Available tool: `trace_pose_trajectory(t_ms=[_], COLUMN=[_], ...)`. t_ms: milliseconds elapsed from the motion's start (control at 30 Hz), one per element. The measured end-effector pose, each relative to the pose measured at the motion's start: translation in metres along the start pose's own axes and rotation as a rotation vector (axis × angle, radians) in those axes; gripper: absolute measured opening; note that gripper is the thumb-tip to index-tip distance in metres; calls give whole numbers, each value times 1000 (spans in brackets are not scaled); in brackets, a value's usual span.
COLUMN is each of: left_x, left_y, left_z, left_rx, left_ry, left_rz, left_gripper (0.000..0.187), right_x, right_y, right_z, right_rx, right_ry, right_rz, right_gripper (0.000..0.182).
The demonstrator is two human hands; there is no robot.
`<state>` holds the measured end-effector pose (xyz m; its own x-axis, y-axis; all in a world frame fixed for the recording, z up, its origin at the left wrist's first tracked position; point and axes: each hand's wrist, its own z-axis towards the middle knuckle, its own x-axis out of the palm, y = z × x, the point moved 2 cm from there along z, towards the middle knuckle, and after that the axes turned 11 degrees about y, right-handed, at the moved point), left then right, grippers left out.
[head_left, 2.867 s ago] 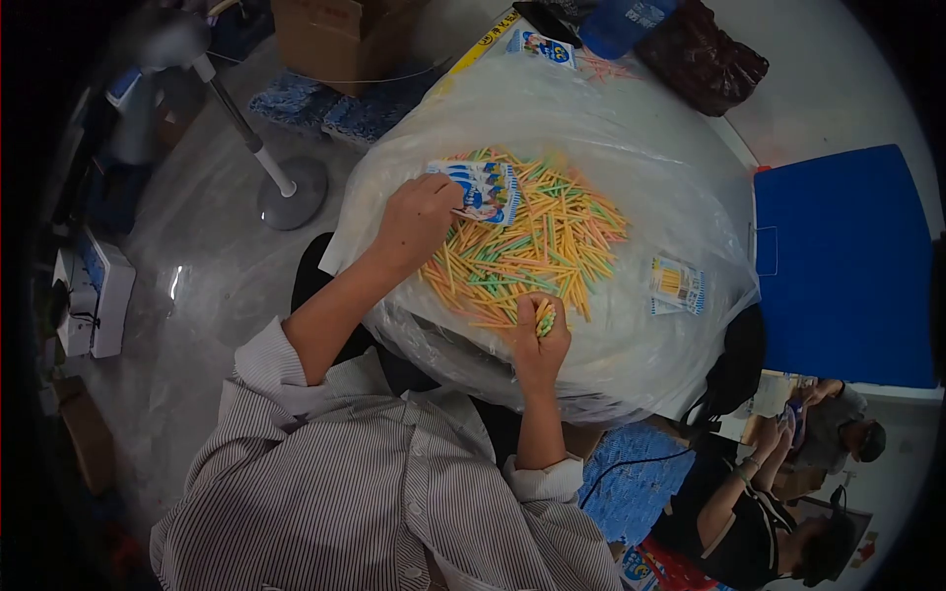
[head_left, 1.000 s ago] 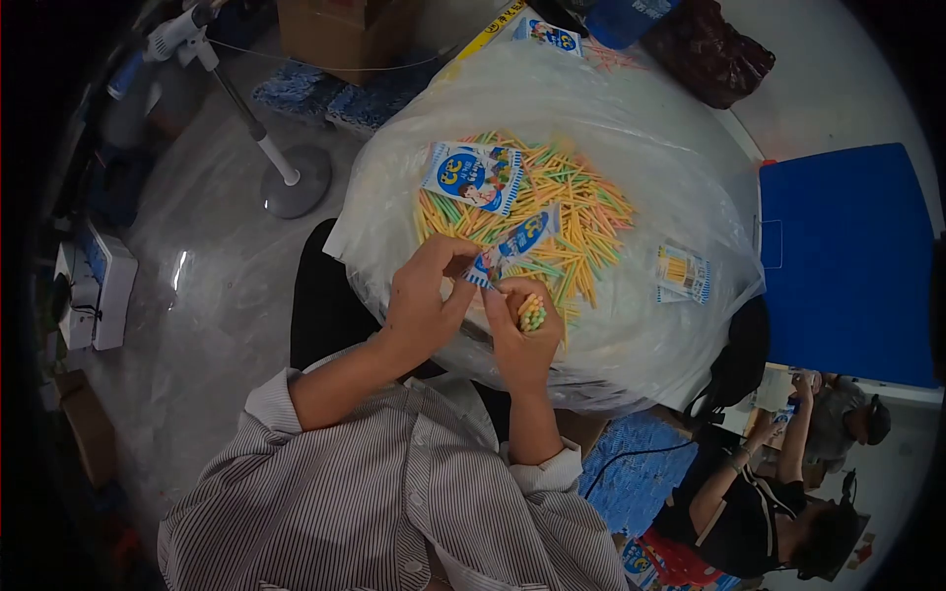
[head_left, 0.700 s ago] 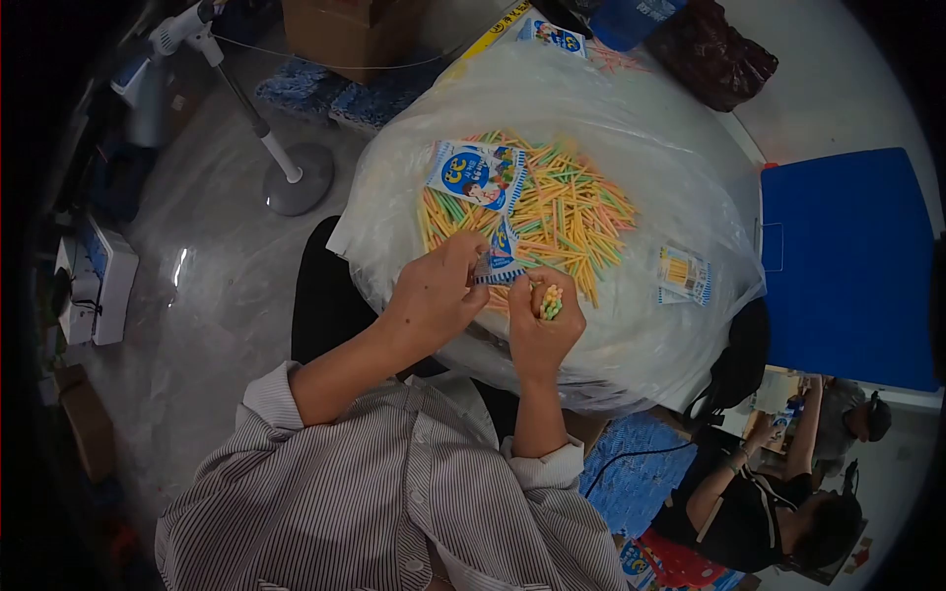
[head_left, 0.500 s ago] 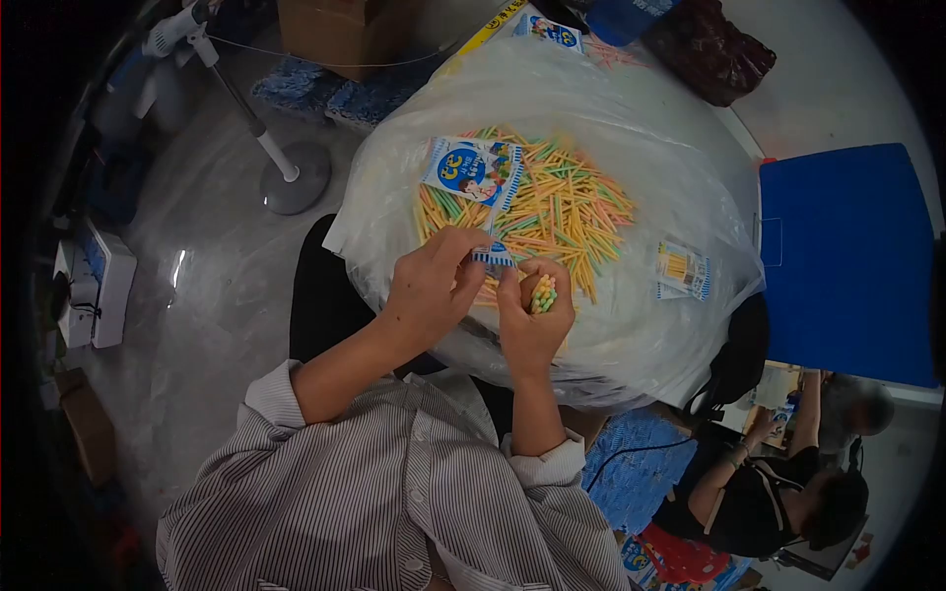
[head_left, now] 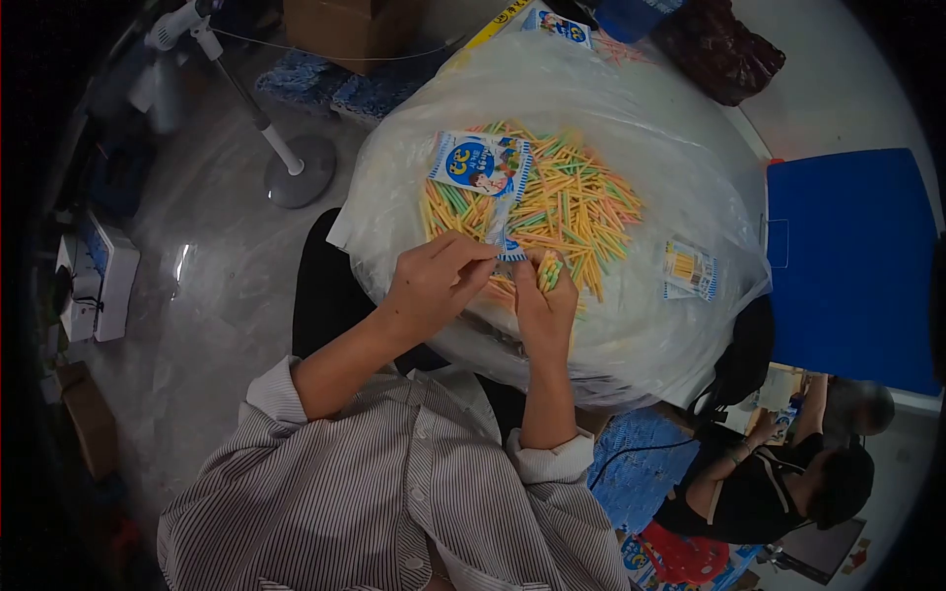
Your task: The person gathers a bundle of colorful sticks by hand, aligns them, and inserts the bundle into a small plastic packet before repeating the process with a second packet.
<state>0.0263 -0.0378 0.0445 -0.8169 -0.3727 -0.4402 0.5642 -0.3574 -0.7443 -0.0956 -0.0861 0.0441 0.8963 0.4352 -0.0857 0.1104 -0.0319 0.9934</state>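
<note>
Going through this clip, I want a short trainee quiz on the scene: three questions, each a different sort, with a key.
1. Multiple choice. What does the right hand hold?
A) A pair of scissors
B) A bundle of coloured sticks
C) A drinking cup

2. True or false. A blue-and-white packet lies on the pile of sticks.

3. Fill in the word. The hand nearer the round grey stand base is the ____ hand.

Key: 1 B; 2 true; 3 left.
</note>
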Motion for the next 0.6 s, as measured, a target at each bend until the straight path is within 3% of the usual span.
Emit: trace_pose_trajectory(t_ms=[67, 167, 233, 600], left_x=[-2, -8, -9, -1], left_y=[2, 2, 1, -7], left_z=[1, 5, 6, 6], left_rx=[-31, -48, -47, -3], left_ry=[-73, -107, -94, -36], left_rz=[27, 51, 71, 72], left_gripper=[13, 13, 13, 14], right_x=[-5, -12, -11, -8], right_y=[3, 13, 27, 50], right_z=[0, -8, -12, -5], right_rx=[43, -12, -313, -46], right_ry=[37, 59, 102, 397], right_rz=[39, -141, -771, -1000], right_gripper=[8, 14, 21, 41])
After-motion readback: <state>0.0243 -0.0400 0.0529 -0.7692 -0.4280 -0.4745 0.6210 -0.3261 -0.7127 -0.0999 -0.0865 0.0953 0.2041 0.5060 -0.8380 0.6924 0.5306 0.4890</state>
